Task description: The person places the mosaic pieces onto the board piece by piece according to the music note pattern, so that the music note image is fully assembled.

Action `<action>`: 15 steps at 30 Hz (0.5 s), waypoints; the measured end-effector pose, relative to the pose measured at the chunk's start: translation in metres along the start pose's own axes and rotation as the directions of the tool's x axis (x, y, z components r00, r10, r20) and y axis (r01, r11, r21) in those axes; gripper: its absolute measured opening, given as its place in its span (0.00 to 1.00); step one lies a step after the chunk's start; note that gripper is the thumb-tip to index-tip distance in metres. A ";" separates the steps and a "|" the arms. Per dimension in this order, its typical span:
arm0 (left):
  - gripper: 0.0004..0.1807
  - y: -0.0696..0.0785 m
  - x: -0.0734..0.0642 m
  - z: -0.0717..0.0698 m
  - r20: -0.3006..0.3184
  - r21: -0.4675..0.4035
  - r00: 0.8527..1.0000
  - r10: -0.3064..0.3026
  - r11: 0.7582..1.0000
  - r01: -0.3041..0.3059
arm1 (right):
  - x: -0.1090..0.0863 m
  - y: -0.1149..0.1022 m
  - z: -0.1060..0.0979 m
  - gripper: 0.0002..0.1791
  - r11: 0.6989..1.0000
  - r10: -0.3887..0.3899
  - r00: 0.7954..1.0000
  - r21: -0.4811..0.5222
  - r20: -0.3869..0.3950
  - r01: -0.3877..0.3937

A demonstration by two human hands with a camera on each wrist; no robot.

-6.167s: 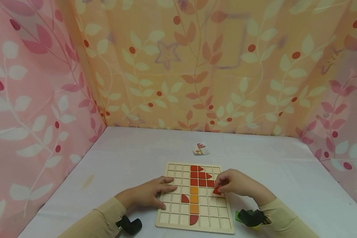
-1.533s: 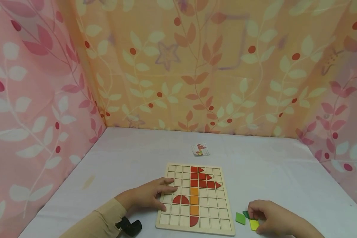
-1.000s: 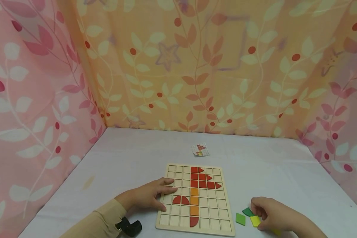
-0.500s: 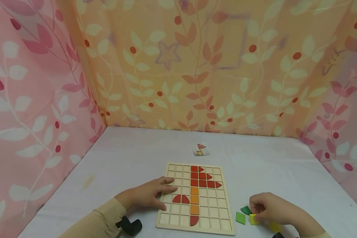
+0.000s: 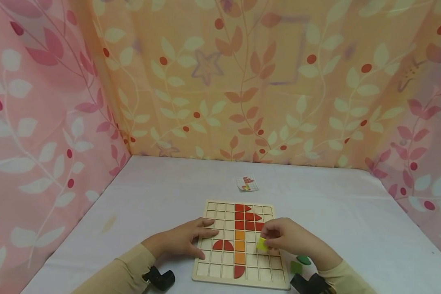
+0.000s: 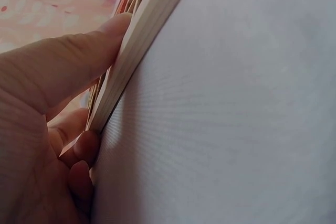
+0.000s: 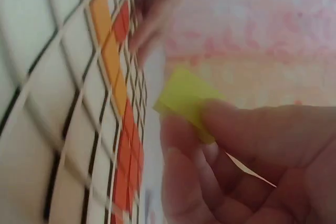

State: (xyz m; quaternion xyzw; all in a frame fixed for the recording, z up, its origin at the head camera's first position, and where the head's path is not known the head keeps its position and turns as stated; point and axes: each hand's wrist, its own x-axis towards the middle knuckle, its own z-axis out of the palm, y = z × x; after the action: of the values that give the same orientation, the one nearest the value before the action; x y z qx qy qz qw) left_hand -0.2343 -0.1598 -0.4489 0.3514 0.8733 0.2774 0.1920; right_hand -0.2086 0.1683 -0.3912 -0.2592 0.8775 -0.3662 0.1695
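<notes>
A wooden grid board (image 5: pixel 242 284) lies on the table, with red tiles (image 5: pixel 249 225) at the top and a column of orange tiles (image 5: pixel 239 246) below them. Two red quarter-round pieces (image 5: pixel 218 245) sit left of the column, another at its foot. My left hand (image 5: pixel 183 239) rests spread on the board's left side; in the left wrist view its thumb (image 6: pixel 113 32) touches the board's edge. Over the board's right part, my right hand (image 5: pixel 288 234) pinches a yellow square tile (image 7: pixel 184 95) between thumb and fingers. It hides the tip of the longest red row.
A light green square tile (image 5: pixel 296 268) and a dark green piece (image 5: pixel 303 260) lie right of the board, partly behind the right wrist's black band (image 5: pixel 308 283). A small printed pattern card (image 5: pixel 247 183) lies beyond the board. Floral cloth (image 5: pixel 213 81) hangs around the table.
A second red quarter-round piece now sits beside the first, left of the column. My right hand picked up the yellow tile from the right and carried it left over the board. The left hand stayed.
</notes>
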 end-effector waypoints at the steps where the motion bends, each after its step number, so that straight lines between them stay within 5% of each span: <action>1: 0.38 0.000 0.000 0.000 0.001 0.002 1.000 -0.002 1.000 0.002 | 0.006 -0.004 0.005 0.02 1.000 -0.008 1.000 0.000 -0.002 0.008; 15: 0.38 -0.004 0.001 0.001 -0.014 0.032 0.999 0.041 0.999 -0.040 | 0.066 -0.042 0.057 0.06 0.994 -0.075 0.997 -0.079 0.029 0.077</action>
State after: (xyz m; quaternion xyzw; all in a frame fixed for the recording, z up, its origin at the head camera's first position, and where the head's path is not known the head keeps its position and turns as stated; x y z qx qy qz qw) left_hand -0.2362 -0.1615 -0.4527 0.3699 0.8717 0.2702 0.1743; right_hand -0.2199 0.0735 -0.4060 -0.3038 0.8786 -0.3337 0.1565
